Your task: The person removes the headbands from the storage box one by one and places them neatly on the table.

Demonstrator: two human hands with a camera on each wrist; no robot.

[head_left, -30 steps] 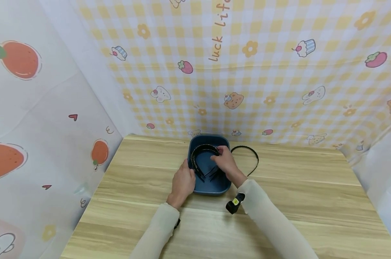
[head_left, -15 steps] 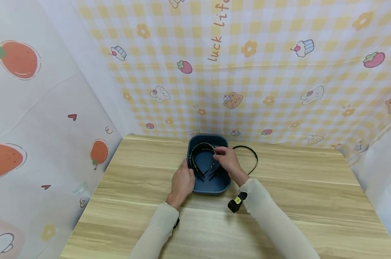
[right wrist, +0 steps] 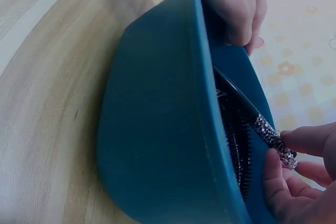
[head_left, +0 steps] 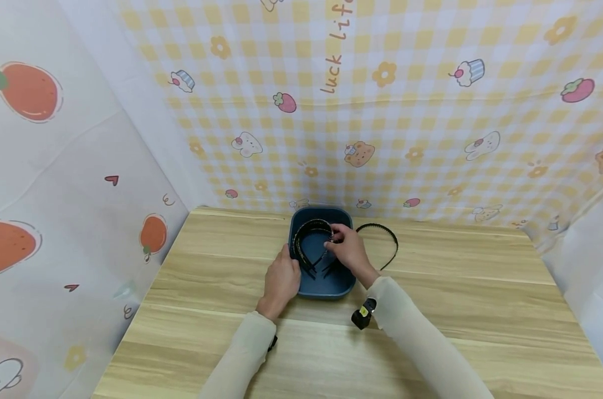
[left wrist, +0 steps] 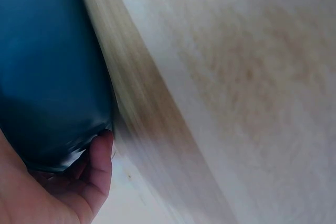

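Observation:
A dark blue plastic basin (head_left: 326, 288) stands near the table's back edge. At its left side my left hand (head_left: 283, 277) grips the rim, fingers curled around the wall in the left wrist view. Over the basin's right part, my right hand (head_left: 350, 249) pinches a black headband (right wrist: 272, 137) covered in glittering stones, between thumb and fingers. Its smooth end slants down into the basin. Other dark headbands (right wrist: 239, 150), some with toothed inner edges, lie inside, partly hidden by the basin wall in the right wrist view.
A thin black toothed headband (head_left: 397, 244) lies on the wooden table (head_left: 461, 288) just right of the basin, partly behind my right hand. A checked cloth backdrop (head_left: 301, 155) rises right behind the basin, and a white printed one (head_left: 82, 166) flanks the left.
My right hand has shifted slightly left with the glittering headband, which sits closer to the others in the basin. The left hand stays on the rim.

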